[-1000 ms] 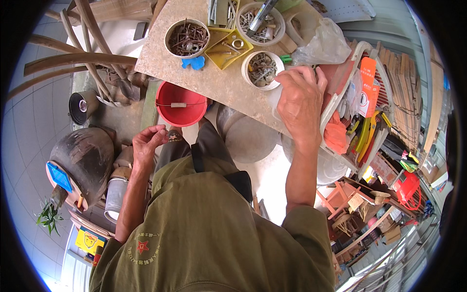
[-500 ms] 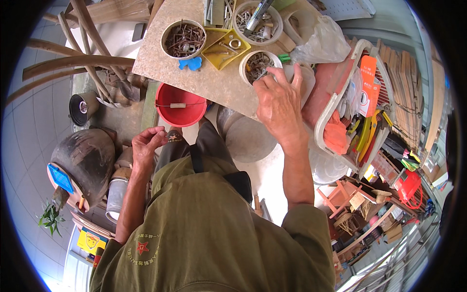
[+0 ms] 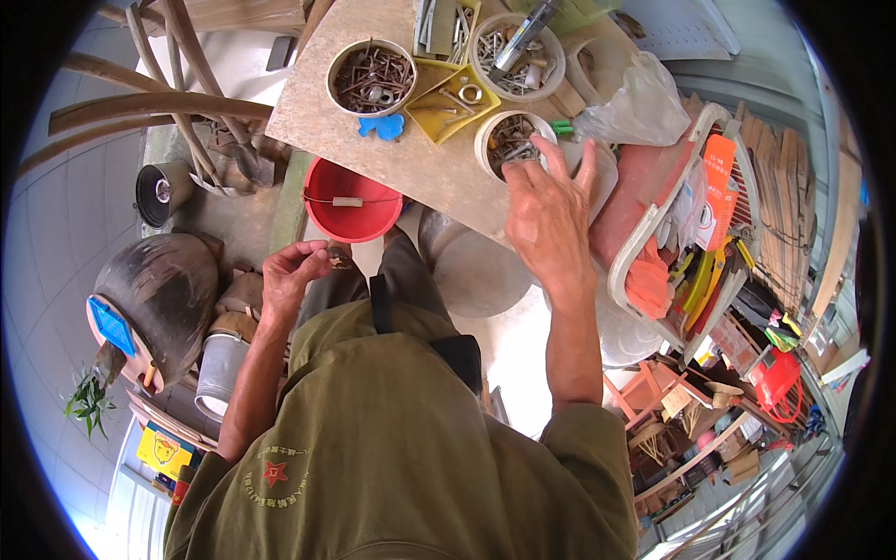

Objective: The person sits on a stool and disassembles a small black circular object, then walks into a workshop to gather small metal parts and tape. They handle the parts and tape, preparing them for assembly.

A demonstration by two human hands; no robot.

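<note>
Plywood board [image 3: 420, 177] is lying edge-on toward me, its near rim just above the red bucket [image 3: 352, 201]. I am seeing the right hand [image 3: 546, 219] reaching over that rim, fingers spread and loosely curled at the white tub of screws [image 3: 509, 142]; whether it is gripping anything I cannot tell. The left hand [image 3: 291, 277] is pinching what is possibly a small dark piece near the bucket. A yellow tray [image 3: 448, 101] and a blue tag [image 3: 381, 126] are lying mid-board; an orange packet [image 3: 719, 173] is sitting in the white basket [image 3: 644, 252] at right.

The left hand [image 3: 291, 275] hides its small object (too tiny to identify).
</note>
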